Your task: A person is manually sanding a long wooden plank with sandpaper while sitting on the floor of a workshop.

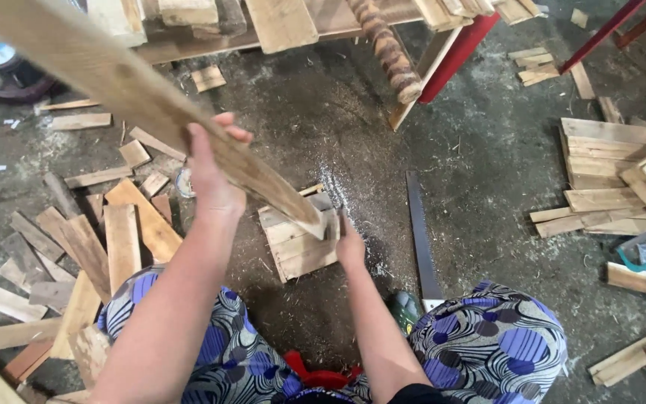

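Head view | left hand [214, 176] closed around long plank [136, 93], tilted, lower end on wooden block [300, 243] | right hand [351, 245] on block's edge, grip not discernible | saw blade [420, 236] flat on floor just right | offcuts [91, 239] left

Long pale wooden plank [151, 105] slanted from upper left down to centre, gripped mid-length in my left hand [214, 176]; lower end rested on small slatted wood block [300, 243]. Block lay flat on sawdust-strewn floor, steadied at its right edge by my right hand [351, 247].
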